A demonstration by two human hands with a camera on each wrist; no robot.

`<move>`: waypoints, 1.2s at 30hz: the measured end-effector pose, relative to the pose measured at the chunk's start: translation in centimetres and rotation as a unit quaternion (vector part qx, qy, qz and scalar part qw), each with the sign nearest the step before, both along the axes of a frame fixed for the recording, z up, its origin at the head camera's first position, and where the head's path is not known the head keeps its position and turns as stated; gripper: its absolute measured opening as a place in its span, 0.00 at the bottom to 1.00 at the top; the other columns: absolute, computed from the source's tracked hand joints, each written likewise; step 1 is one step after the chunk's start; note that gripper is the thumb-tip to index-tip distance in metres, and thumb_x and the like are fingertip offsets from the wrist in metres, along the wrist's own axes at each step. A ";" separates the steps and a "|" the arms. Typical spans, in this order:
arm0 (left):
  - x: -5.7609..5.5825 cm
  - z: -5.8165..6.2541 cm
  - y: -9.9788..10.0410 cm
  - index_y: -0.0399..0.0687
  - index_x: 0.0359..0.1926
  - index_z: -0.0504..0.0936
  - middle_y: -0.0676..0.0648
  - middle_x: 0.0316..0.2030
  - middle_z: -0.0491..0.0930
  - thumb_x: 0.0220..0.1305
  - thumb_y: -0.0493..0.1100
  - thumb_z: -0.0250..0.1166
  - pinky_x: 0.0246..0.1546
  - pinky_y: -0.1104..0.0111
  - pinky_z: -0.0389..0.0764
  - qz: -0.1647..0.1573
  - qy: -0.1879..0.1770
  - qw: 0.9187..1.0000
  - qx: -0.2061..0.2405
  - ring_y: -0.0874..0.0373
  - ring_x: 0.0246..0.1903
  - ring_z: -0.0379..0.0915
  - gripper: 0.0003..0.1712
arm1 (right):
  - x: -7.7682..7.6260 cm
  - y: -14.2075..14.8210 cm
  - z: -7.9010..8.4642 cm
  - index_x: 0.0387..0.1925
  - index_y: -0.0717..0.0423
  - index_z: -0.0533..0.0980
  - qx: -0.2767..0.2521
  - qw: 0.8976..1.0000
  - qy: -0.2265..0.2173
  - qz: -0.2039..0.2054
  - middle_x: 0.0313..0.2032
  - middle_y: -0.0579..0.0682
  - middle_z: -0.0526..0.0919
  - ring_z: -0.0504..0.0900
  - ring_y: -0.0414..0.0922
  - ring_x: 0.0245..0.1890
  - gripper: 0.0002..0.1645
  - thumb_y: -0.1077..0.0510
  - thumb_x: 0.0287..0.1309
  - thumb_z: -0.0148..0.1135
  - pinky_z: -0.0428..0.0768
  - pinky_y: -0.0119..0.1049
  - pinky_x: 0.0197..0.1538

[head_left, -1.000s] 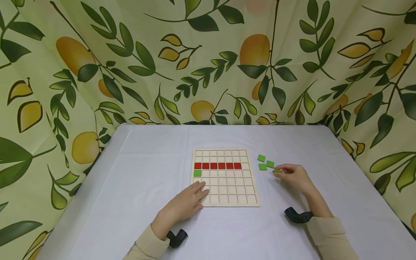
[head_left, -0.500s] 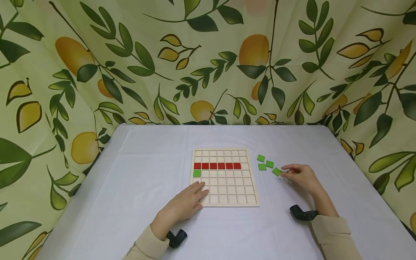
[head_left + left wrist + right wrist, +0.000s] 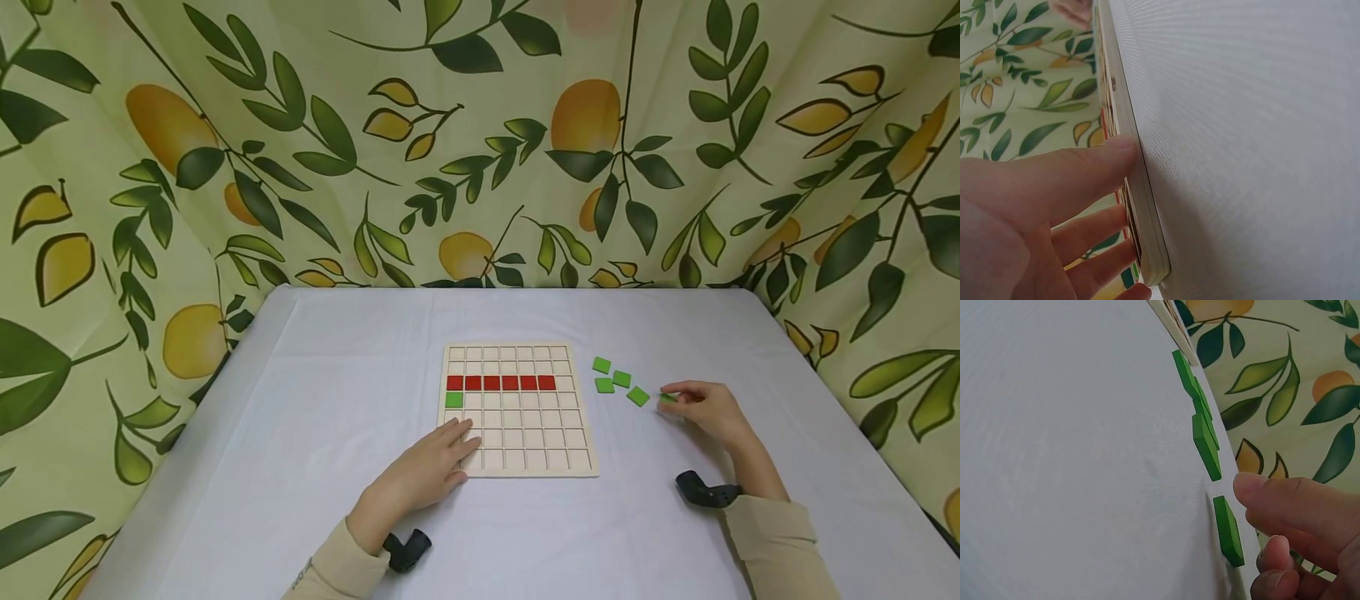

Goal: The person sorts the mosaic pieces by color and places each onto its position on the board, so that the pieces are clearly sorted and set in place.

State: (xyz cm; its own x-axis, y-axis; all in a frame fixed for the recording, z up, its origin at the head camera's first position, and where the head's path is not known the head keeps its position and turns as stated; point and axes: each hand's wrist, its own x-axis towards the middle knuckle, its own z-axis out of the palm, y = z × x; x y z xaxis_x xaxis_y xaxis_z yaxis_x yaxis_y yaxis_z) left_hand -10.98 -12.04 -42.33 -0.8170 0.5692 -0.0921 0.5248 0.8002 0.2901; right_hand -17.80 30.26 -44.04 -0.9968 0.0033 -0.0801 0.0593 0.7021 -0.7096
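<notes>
In the head view a wooden grid board [image 3: 540,437] lies on the table, with several red square tiles [image 3: 491,383] in a row and a green tile [image 3: 453,400] below the leftmost. My left hand [image 3: 423,467] rests on its lower left corner, fingers spread over the squares; the left wrist view shows the thumb [image 3: 1110,159] against the board's edge. Right of the board, my right hand [image 3: 708,410] hovers low over a green square tile [image 3: 1229,531]. The right wrist view shows that tile close to the table, with the thumb tip [image 3: 1250,487] beside and apart from it.
Several other green tiles [image 3: 622,379] lie loosely between the board and my right hand. A white cloth [image 3: 337,375] covers the table. Behind and at the sides hangs a curtain [image 3: 480,167] printed with leaves and fruit.
My right hand has moved right, leaving one green tile flat beside the others; another green tile now shows beneath its fingers. The left hand has stayed on the board.
</notes>
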 end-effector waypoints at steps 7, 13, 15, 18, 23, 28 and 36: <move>0.2 0.2 -0.1 0.41 0.64 0.72 0.38 0.69 0.65 0.65 0.41 0.61 0.71 0.52 0.67 -0.008 0.005 1.000 0.001 0.41 0.70 0.61 0.27 | 0.1 0.9 -0.4 0.50 0.71 0.77 0.005 1.000 -0.012 -0.010 0.23 0.39 0.70 0.65 0.30 0.24 0.27 0.56 0.53 0.70 0.65 0.25 0.25; 0.2 0.3 -0.1 0.41 0.64 0.72 0.38 0.69 0.66 0.65 0.41 0.61 0.70 0.52 0.68 -0.007 0.006 1.000 0.002 0.41 0.70 0.61 0.27 | 0.2 1.2 -0.5 0.51 0.72 0.77 0.004 1.000 -0.020 -0.016 0.23 0.39 0.70 0.65 0.31 0.25 0.28 0.56 0.52 0.70 0.65 0.25 0.25; 0.2 0.3 0.0 0.41 0.64 0.72 0.38 0.69 0.66 0.65 0.41 0.61 0.70 0.52 0.68 -0.008 0.007 1.000 0.002 0.41 0.70 0.61 0.27 | 0.2 1.3 -0.5 0.51 0.73 0.76 0.005 0.999 -0.026 -0.018 0.23 0.39 0.70 0.65 0.31 0.25 0.29 0.56 0.53 0.70 0.65 0.25 0.25; 0.2 0.4 0.0 0.41 0.64 0.72 0.38 0.69 0.66 0.65 0.41 0.62 0.70 0.52 0.68 -0.009 0.007 1.000 0.001 0.41 0.70 0.61 0.27 | 0.2 1.5 -0.6 0.52 0.73 0.76 0.006 0.999 -0.036 -0.020 0.23 0.39 0.70 0.65 0.31 0.25 0.30 0.55 0.53 0.70 0.65 0.25 0.26; 0.2 0.3 0.0 0.41 0.64 0.72 0.38 0.69 0.66 0.65 0.41 0.62 0.71 0.52 0.68 -0.007 0.006 1.000 0.002 0.41 0.70 0.61 0.27 | 0.2 1.6 -0.7 0.52 0.73 0.75 0.000 0.999 -0.047 -0.020 0.22 0.38 0.70 0.65 0.32 0.25 0.31 0.55 0.52 0.71 0.65 0.26 0.26; 0.2 0.1 0.0 0.42 0.64 0.72 0.39 0.69 0.66 0.65 0.42 0.61 0.71 0.53 0.68 -0.005 0.006 1.000 -0.001 0.42 0.70 0.61 0.27 | 0.2 1.6 -0.7 0.52 0.74 0.75 -0.006 0.999 -0.047 -0.020 0.21 0.38 0.70 0.65 0.32 0.24 0.31 0.56 0.52 0.71 0.65 0.26 0.25; 0.0 0.0 0.0 0.43 0.64 0.72 0.40 0.70 0.65 0.66 0.43 0.61 0.71 0.54 0.67 -0.003 0.005 1.000 -0.003 0.42 0.70 0.61 0.27 | 0.1 1.7 -0.7 0.51 0.74 0.76 -0.002 0.999 -0.038 -0.020 0.21 0.38 0.70 0.65 0.31 0.24 0.29 0.58 0.51 0.71 0.66 0.25 0.24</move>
State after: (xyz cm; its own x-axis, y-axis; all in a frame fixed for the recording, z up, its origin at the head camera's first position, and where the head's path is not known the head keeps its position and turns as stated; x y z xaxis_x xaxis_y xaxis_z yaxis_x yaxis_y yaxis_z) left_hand -11.02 -12.08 -42.37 -0.8150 0.5728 -0.0876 0.5316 0.7993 0.2800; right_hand -17.67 31.95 -44.75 -0.9870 0.0417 -0.1552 0.1402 0.6950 -0.7052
